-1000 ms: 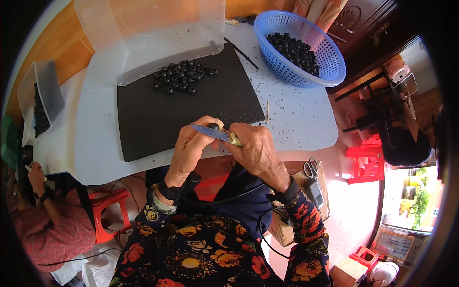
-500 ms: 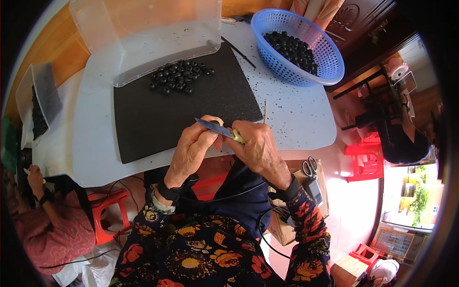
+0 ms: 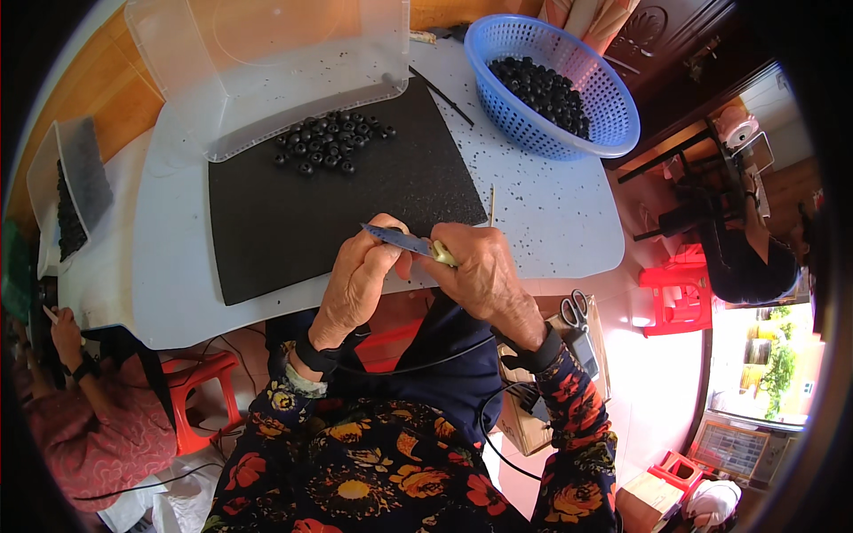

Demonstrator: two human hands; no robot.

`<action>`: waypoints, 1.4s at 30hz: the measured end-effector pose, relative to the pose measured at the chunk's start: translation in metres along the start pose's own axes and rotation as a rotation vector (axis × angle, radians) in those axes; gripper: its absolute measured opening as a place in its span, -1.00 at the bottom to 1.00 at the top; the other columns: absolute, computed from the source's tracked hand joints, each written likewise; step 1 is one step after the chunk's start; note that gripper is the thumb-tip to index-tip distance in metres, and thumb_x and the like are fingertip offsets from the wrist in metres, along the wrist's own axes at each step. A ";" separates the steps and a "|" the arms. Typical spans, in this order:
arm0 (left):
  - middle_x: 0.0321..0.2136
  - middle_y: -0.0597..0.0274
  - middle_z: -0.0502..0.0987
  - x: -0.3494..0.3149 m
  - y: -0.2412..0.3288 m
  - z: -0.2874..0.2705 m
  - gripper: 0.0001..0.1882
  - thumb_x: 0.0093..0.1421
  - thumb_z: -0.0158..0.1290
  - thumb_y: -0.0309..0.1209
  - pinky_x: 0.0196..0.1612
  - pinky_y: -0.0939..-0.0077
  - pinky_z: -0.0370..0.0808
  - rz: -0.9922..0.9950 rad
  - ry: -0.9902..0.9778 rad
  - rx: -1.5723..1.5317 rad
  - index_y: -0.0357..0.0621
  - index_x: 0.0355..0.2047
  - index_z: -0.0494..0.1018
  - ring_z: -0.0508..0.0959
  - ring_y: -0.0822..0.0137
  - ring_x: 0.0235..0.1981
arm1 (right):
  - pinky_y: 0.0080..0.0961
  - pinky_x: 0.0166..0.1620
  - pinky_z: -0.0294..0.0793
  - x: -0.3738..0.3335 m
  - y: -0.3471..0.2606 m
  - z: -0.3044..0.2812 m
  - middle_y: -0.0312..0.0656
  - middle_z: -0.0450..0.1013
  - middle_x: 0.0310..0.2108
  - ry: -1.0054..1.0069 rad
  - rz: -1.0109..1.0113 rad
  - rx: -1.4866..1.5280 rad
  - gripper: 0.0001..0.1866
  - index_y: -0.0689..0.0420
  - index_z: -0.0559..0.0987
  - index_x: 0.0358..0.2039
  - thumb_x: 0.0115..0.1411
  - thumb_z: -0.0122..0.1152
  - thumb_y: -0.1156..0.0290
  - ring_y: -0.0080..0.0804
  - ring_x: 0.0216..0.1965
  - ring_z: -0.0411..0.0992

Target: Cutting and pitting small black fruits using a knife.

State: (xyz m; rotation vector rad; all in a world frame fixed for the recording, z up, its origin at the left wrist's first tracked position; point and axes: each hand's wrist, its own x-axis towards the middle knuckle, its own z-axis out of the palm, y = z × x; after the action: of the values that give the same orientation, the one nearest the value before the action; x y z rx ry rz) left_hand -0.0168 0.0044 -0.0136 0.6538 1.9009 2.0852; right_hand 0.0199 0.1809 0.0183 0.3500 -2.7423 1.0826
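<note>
Over the near edge of the black mat (image 3: 400, 178), my left hand (image 3: 351, 282) is closed, its fingertips pinching a small dark round piece, mostly hidden behind the blade. My right hand (image 3: 484, 271) grips a small knife (image 3: 404, 240) by its pale yellow-green handle. The blade points left and lies across the left fingertips. Farther up the mat lies a pile of shiny black bead-like pieces (image 3: 327, 142), some showing a hole or ring. A blue perforated basket (image 3: 613, 115) at the far right contains many dark pieces.
A clear plastic bin (image 3: 306, 120) lies tipped open behind the pile. Dark crumbs dot the pale table (image 3: 560, 222), where a dark stick (image 3: 444, 96) also lies. Another clear box (image 3: 84, 169) stands left, near a co-worker's hand (image 3: 66, 338). Scissors (image 3: 575, 306) rest on a carton right of my lap.
Both hands stay in nearly the same place. The knife blade has shifted slightly on the left fingertips, covering more of the dark piece. The view has moved very slightly.
</note>
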 end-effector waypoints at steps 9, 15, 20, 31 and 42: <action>-0.55 0.26 0.41 -0.003 0.004 0.003 -0.64 0.19 -0.21 -0.23 -0.30 0.53 0.34 -0.045 -0.050 0.073 -0.31 -0.27 0.40 0.37 0.49 -0.48 | -0.22 -0.48 0.42 0.000 0.001 0.004 -0.10 0.43 -0.59 -0.023 -0.054 -0.019 -0.80 0.14 0.49 -0.51 0.01 0.29 0.31 -0.02 -0.54 0.44; -0.54 0.24 0.42 -0.004 0.002 0.006 -0.66 0.22 -0.20 -0.24 -0.34 0.52 0.35 -0.058 -0.036 0.140 -0.30 -0.27 0.39 0.38 0.47 -0.49 | -0.22 -0.48 0.43 -0.003 0.002 0.006 -0.10 0.43 -0.59 -0.012 -0.031 -0.022 -0.80 0.13 0.49 -0.51 0.02 0.28 0.30 -0.02 -0.55 0.44; -0.54 0.24 0.42 -0.005 0.005 0.010 -0.67 0.23 -0.18 -0.23 -0.36 0.52 0.34 -0.061 0.004 0.100 -0.29 -0.29 0.40 0.39 0.47 -0.50 | -0.24 -0.48 0.44 -0.004 0.002 0.011 -0.09 0.45 -0.58 0.004 -0.003 0.014 -0.80 0.14 0.49 -0.51 0.03 0.28 0.30 -0.02 -0.54 0.45; -0.67 0.32 0.28 -0.002 0.001 0.013 -0.79 0.27 -0.16 -0.35 -0.50 0.52 0.29 0.007 0.041 0.106 -0.25 -0.37 0.36 0.29 0.52 -0.60 | -0.23 -0.47 0.44 -0.002 0.001 0.010 -0.08 0.45 -0.57 0.010 0.006 0.037 -0.82 0.15 0.48 -0.52 0.01 0.27 0.33 0.00 -0.54 0.45; -0.58 0.30 0.38 -0.010 0.014 0.015 -0.84 0.17 -0.16 -0.45 -0.51 0.62 0.24 0.082 0.003 -0.033 -0.31 -0.43 0.36 0.27 0.57 -0.62 | -0.15 -0.45 0.44 0.000 0.009 0.011 0.04 0.43 -0.60 0.104 0.098 -0.036 -0.81 0.18 0.45 -0.50 0.08 0.23 0.35 0.08 -0.51 0.46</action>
State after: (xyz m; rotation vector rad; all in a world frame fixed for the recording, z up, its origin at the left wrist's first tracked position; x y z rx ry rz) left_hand 0.0004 0.0110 -0.0006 0.7329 1.8675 2.1631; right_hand 0.0165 0.1797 0.0041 0.1506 -2.7073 1.0414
